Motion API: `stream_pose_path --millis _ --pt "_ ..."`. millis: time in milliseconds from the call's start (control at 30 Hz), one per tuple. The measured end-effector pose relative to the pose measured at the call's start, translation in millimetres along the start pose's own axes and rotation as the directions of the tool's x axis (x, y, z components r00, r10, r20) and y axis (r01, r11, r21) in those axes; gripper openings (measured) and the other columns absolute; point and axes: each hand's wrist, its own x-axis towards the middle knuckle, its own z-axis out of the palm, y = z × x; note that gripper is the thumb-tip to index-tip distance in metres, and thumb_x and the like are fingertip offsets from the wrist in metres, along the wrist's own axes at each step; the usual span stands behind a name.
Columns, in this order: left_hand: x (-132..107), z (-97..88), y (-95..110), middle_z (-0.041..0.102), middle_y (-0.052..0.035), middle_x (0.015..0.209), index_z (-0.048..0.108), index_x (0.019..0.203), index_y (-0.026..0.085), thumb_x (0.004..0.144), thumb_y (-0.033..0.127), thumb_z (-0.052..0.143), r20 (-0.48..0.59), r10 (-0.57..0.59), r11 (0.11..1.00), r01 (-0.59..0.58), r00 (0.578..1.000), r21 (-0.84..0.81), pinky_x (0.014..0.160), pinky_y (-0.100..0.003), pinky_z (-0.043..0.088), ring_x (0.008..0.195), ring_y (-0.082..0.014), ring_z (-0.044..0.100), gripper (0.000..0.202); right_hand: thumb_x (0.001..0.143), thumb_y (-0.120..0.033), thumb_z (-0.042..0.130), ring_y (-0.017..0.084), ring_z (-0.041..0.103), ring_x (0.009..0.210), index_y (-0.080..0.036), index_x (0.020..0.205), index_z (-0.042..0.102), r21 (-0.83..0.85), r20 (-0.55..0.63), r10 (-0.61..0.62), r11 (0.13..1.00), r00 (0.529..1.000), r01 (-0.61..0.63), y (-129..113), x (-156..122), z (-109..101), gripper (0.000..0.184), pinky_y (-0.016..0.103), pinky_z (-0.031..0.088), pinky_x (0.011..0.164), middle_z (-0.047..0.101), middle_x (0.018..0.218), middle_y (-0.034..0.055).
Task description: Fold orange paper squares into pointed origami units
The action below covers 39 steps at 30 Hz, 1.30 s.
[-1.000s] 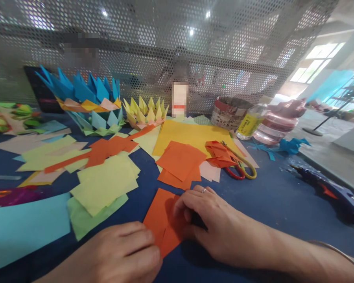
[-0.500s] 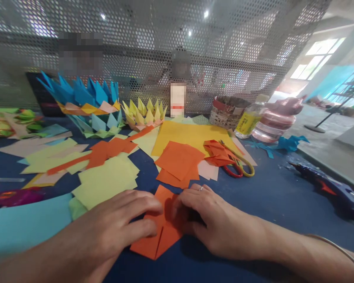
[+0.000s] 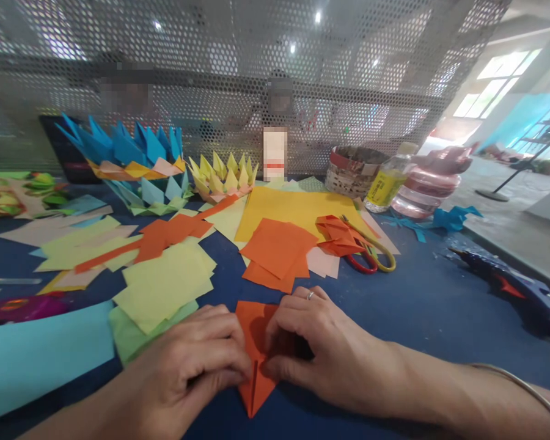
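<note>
A folded orange paper piece (image 3: 254, 342) lies on the blue table (image 3: 421, 305) near the front edge, narrowed to a kite-like shape with a point toward me. My left hand (image 3: 192, 363) presses its left flap with curled fingers. My right hand (image 3: 316, 348), a ring on one finger, pinches and holds down its right side. Both hands meet over the centre crease, and part of the paper is hidden under them.
Orange squares (image 3: 277, 247) lie just beyond, with yellow-green sheets (image 3: 165, 278) to the left and a light blue sheet (image 3: 41, 354). Scissors (image 3: 371, 256) and crumpled orange paper sit right of centre. A blue glue gun (image 3: 513, 290), bottle (image 3: 387, 183), basket (image 3: 352, 171) and folded paper crowns (image 3: 132, 156) stand further back.
The left hand moved in from the front edge and folded the paper's left side over to the centre. The sheet went from a wide shape to a narrow pointed one. The right hand stayed in place.
</note>
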Motion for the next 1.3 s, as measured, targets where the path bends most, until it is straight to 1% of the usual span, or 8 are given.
stream_pose_path --millis 100,500,733,833,933,1100,1233,1300 --pt "1 4.9 1 0.067 0.0049 0.094 0.064 0.104 0.027 0.11 0.012 0.049 -0.024 0.003 1.0 -0.002 1.0 0.031 0.082 -0.019 0.049 0.09 -0.0098 0.062 0.022 0.088 -0.027 0.089 0.016 0.062 0.085 -0.02 0.083 0.065 -0.006 -0.012 0.01 1.0 1.0 -0.01 0 -1 2 0.026 0.035 0.035 0.085 0.07 0.086 -0.0043" --pt "1 13.4 4 0.068 0.0044 0.092 0.062 0.101 0.025 0.109 0.012 0.05 -0.088 -0.004 0.993 0.014 0.996 0.117 0.081 -0.023 0.048 0.087 -0.0122 0.062 0.02 0.087 -0.024 0.089 0.016 0.06 0.084 -0.019 0.081 0.063 -0.015 -0.019 0.003 1.0 1.0 -0.003 0 0 3 0.027 0.035 0.035 0.086 0.069 0.083 -0.0052" --pt "-2 22.8 8 0.071 -0.0027 0.092 0.073 0.1 0.026 0.108 0.037 0.056 -0.182 0.022 0.964 0.028 0.983 0.264 0.089 -0.032 0.055 0.091 -0.0193 0.066 0.022 0.087 -0.025 0.089 0.016 0.061 0.086 -0.019 0.081 0.063 -0.026 -0.001 0.003 1.0 1.0 -0.003 -1 2 2 0.027 0.035 0.036 0.088 0.07 0.085 -0.0044" --pt "-2 24.2 9 0.071 -0.0036 0.093 0.074 0.101 0.026 0.107 0.041 0.056 -0.2 0.065 0.942 0.006 0.978 0.335 0.092 -0.035 0.056 0.092 -0.0201 0.067 0.024 0.088 -0.028 0.089 0.018 0.062 0.087 -0.019 0.082 0.062 -0.069 0.002 0.023 0.997 1.0 -0.023 -3 2 1 0.029 0.036 0.038 0.088 0.071 0.088 -0.0023" --pt "-1 21.6 12 0.072 -0.0032 0.092 0.074 0.101 0.026 0.108 0.036 0.054 -0.214 0.108 0.92 -0.016 0.971 0.391 0.093 -0.035 0.056 0.09 -0.0196 0.067 0.023 0.088 -0.032 0.089 0.019 0.061 0.086 -0.018 0.081 0.061 -0.122 0.009 0.044 0.992 0.999 -0.043 -5 1 1 0.032 0.036 0.039 0.086 0.07 0.088 -0.0008" --pt "1 22.3 19 0.073 0.0013 0.087 0.071 0.091 0.023 0.108 0.011 0.043 -0.287 0.201 0.89 -0.052 0.937 0.453 0.094 -0.033 0.047 0.084 -0.0154 0.065 0.035 0.09 -0.032 0.088 0.018 0.062 0.086 -0.019 0.082 0.062 -0.099 0.018 0.056 0.994 0.998 -0.054 -7 1 -1 0.03 0.037 0.039 0.088 0.07 0.088 -0.0019" --pt "1 31.8 19 0.077 0.0033 0.091 0.069 0.094 0.021 0.112 0.009 0.041 -0.344 0.295 0.847 -0.077 0.891 0.526 0.105 -0.032 0.044 0.091 -0.0135 0.068 0.035 0.09 -0.03 0.088 0.017 0.061 0.085 -0.02 0.083 0.063 -0.075 0.01 0.033 0.997 0.999 -0.032 -6 1 -1 0.028 0.037 0.038 0.089 0.069 0.087 -0.0031" --pt "-1 37.0 18 0.077 0.004 0.089 0.068 0.094 0.021 0.112 0.008 0.038 -0.371 0.325 0.833 -0.078 0.87 0.548 0.109 -0.03 0.045 0.089 -0.0117 0.069 0.037 0.089 -0.028 0.089 0.017 0.062 0.085 -0.02 0.084 0.064 -0.059 0.012 0.031 0.998 0.999 -0.03 -5 2 -2 0.027 0.037 0.038 0.09 0.07 0.087 -0.0035"
